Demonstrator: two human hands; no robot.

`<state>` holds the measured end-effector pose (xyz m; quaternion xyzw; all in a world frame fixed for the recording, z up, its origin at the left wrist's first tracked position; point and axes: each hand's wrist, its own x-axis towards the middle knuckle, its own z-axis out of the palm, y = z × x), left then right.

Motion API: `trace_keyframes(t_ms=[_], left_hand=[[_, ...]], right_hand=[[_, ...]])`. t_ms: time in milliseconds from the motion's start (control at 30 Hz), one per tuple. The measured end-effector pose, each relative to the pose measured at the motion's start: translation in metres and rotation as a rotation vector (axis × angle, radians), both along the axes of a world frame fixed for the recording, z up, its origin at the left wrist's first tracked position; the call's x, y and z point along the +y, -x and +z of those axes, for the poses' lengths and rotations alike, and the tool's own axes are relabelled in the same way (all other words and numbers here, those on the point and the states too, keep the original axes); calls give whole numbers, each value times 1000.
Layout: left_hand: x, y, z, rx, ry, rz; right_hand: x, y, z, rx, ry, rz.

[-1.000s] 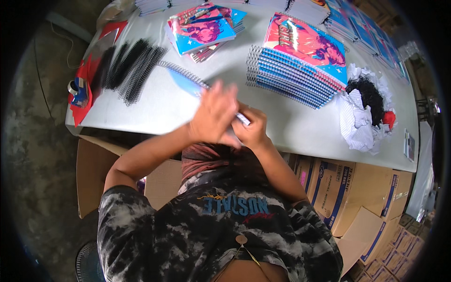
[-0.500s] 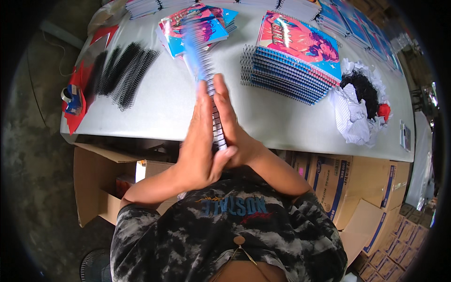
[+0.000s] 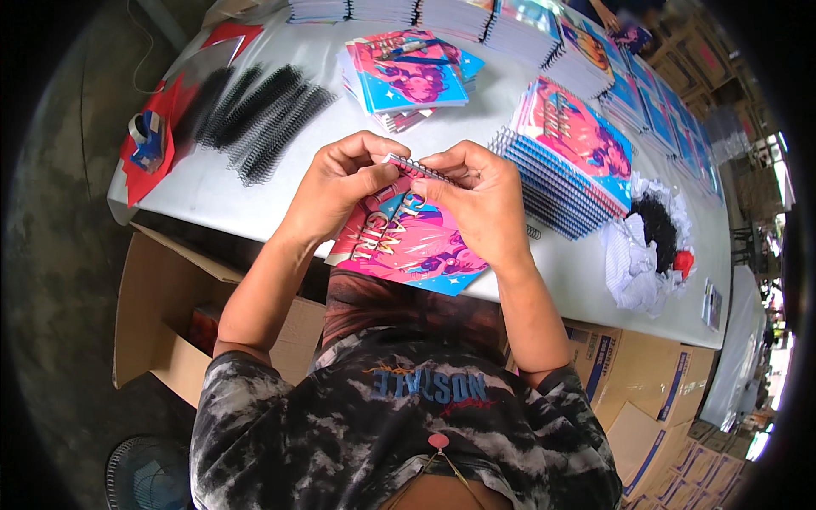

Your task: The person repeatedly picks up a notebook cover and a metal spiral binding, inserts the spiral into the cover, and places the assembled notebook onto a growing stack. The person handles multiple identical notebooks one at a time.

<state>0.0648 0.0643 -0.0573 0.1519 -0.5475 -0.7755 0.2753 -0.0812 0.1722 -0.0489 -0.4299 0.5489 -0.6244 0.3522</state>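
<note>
- Pink notebook (image 3: 408,242), mid-frame: its coil (image 3: 418,167) faces up-frame, likely for a two-handed hold.
- Your left hand (image 3: 337,185) and right hand (image 3: 487,200) pinch that edge, apparently steadying it.
- Black coils (image 3: 276,127), upper left, seem placed handily.

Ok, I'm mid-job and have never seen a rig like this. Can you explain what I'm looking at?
There's no machine here: a person is working with two bare hands. The camera sits on their head and looks down, so picture left is their left. Its wide lens bends straight edges near the rim.

The left hand and right hand grip a notebook along its coiled edge, which points away from the body; the cover faces up.

On the white table, loose black coils lie to the left. Beyond the hands is a pile with pens on top. To the right stand a stack of coiled notebooks and, past it, crumpled paper.
</note>
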Motion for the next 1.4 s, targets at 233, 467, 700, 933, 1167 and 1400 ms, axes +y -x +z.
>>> trace_keyframes(t_ms=[233, 467, 700, 933, 1167, 1400], left_hand=[[-38, -17, 4, 18, 226, -87], [-36, -17, 43, -48, 964, 583], [33, 129, 54, 243, 432, 551], [44, 207, -28, -311, 1384, 790], [28, 200, -50, -200, 922, 763], [-62, 120, -76, -732, 1793, 745]], right_hand=[[-27, -25, 4, 195, 37, -27], [-15, -1, 33, -46, 570, -305], [45, 100, 23, 205, 752, -903], [97, 178, -75, 474, 248, -1163], [102, 162, -70, 364, 172, -983], [106, 136, -67, 430, 448, -1130]])
